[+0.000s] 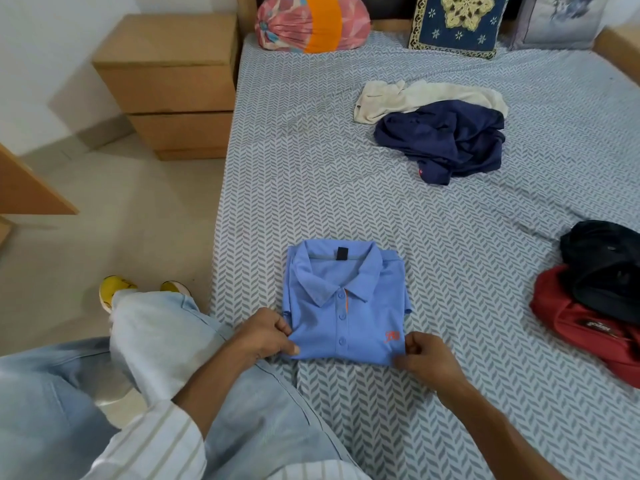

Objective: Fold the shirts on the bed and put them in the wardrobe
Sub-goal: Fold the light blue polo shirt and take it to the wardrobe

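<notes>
A light blue polo shirt (346,303) lies folded into a neat rectangle, collar up, near the front edge of the bed (311,174). My left hand (265,336) pinches its near left corner and my right hand (424,356) pinches its near right corner. Further back lie a crumpled navy shirt (450,143) and a cream shirt (426,97) partly under it. At the right edge a black shirt (602,268) rests on top of a red shirt (581,327), both unfolded.
Three pillows lean on the headboard: a pink and orange one (311,24), a navy patterned one (457,24) and a grey one (557,22). A wooden bedside drawer unit (169,84) stands left of the bed. Wooden furniture (27,188) juts in at far left.
</notes>
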